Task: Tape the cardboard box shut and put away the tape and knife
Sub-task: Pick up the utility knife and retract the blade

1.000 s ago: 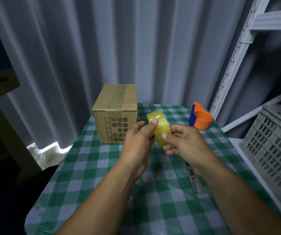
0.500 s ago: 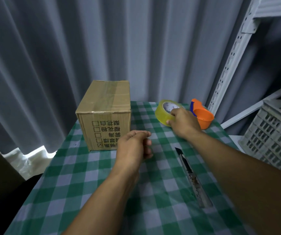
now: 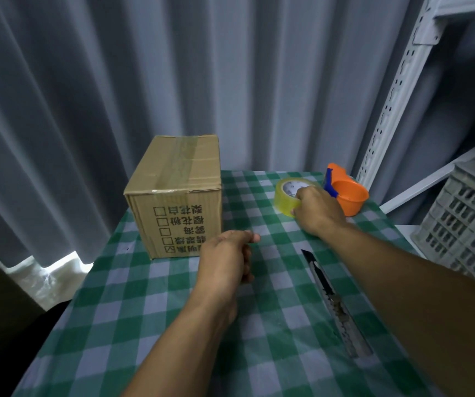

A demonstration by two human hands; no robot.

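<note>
Head view, one box (image 3: 177, 193), one tape roll (image 3: 286, 199)

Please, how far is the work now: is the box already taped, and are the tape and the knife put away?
Done: the cardboard box has a tape strip along its closed top. In hand: the right hand grips the tape roll, low on the tablecloth beside the orange dispenser. The left hand holds nothing. Left: the knife lies untouched on the table.

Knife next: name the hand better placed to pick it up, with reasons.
Probably the left hand: it hangs empty beside the knife, while the right hand grips the tape roll.
</note>
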